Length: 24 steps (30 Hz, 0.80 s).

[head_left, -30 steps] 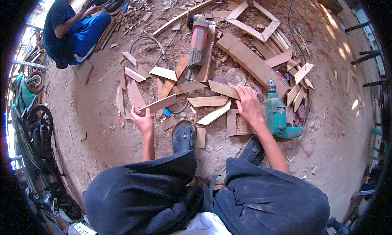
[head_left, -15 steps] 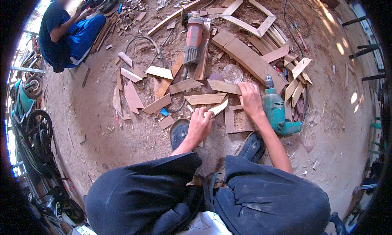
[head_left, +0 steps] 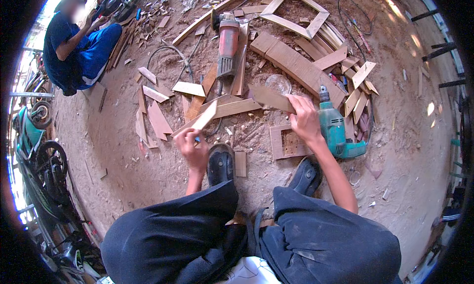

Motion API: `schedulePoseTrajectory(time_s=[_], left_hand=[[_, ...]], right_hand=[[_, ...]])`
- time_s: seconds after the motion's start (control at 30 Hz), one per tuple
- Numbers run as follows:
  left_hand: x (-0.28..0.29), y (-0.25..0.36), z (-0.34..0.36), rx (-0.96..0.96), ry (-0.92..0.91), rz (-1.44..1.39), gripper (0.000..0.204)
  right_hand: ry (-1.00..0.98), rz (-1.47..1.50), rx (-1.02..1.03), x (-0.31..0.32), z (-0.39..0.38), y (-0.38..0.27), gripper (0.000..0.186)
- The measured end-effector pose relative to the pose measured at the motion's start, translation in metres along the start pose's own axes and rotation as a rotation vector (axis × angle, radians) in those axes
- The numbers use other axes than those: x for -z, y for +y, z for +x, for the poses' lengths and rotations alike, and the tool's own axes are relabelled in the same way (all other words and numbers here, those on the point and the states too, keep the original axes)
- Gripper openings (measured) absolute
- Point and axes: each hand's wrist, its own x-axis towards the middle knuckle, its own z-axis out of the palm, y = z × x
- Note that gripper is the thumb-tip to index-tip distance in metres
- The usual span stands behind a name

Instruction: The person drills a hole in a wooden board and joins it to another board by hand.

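Observation:
My left hand point(head_left: 191, 148), blurred, is closed on a short pale wooden strip point(head_left: 206, 114) that slants up and to the right. Another mitre-cut wooden strip point(head_left: 269, 97) is gripped at its right end by my right hand point(head_left: 304, 117), its far end pointing left. Between the two hands a longer pale strip point(head_left: 239, 108) lies on the ground against a similar piece. A square wooden frame point(head_left: 277, 148) rests just below my right hand. Beside that wrist stands a teal power drill point(head_left: 334, 128), its chuck pointing away from me.
A red and grey angle grinder point(head_left: 228, 44) lies at the far middle. Near it are a thick plank point(head_left: 291, 62) and a three-sided wooden assembly point(head_left: 284, 22). Offcuts point(head_left: 159, 120) and cables litter the dirt. Another person point(head_left: 79, 42) sits far left, above a motorbike point(head_left: 47, 160).
My left hand has moved left with the short strip, raising its tip. My right hand has tilted its strip. The longer pale strip now lies farther off, against its neighbour.

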Motion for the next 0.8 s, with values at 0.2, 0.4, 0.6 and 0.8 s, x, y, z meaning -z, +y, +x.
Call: schedulePoseTrajectory(time_s=[0.2, 0.4, 0.6, 0.8], left_hand=[[0.018, -0.020, 0.005, 0.254, -0.166, 0.238, 0.021], [0.004, 0.041, 0.014, 0.078, -0.546, -0.378, 0.046], [-0.026, 0.059, -0.011, -0.204, -0.552, -0.189, 0.064], [-0.036, 0.040, -0.025, -0.172, -0.437, -0.079, 0.060]], right_hand=[[-0.177, 0.071, 0.278, -0.013, -0.009, -0.030, 0.049], [-0.224, 0.171, 0.346, -0.041, -0.023, -0.049, 0.037], [-0.108, 0.119, 0.420, -0.052, -0.014, -0.044, 0.039], [-0.044, -0.038, 0.207, -0.052, -0.024, -0.039, 0.054]])
